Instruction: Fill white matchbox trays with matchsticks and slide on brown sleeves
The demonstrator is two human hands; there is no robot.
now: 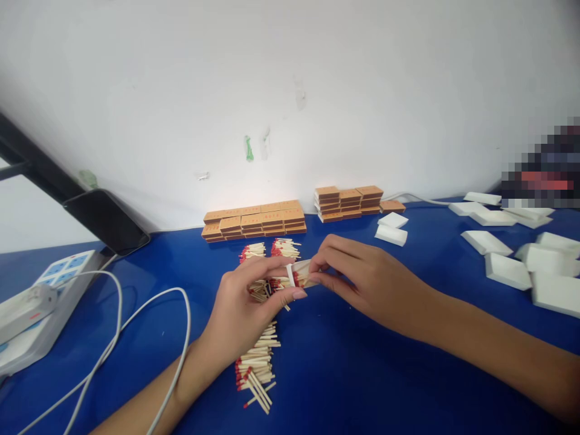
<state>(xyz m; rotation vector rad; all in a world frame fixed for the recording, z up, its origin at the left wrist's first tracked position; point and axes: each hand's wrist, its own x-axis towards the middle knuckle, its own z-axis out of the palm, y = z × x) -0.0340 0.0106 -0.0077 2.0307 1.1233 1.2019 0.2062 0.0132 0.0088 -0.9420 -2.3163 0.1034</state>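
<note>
A small white matchbox tray [290, 275] is held at its left end between the thumb and fingers of my left hand [251, 296]. Red-tipped matches [303, 278] lie inside it, heads toward the left. My right hand [357, 269] is closed in a pinch on the matches at the tray's right end; its fingertips hide exactly how they touch the tray. Below and behind my left hand, loose matches [260, 356] lie in a long pile on the blue table [344, 374]. More matches [285, 249] sit in two bunches just beyond my hands.
Orange-brown matchboxes are stacked along the wall in a left row [254, 220] and a right stack [348, 202]. White empty trays [507, 269] are scattered at right, two trays [392, 228] nearer the middle. At left are a power strip [54, 302], white cable [185, 314] and phone [106, 220].
</note>
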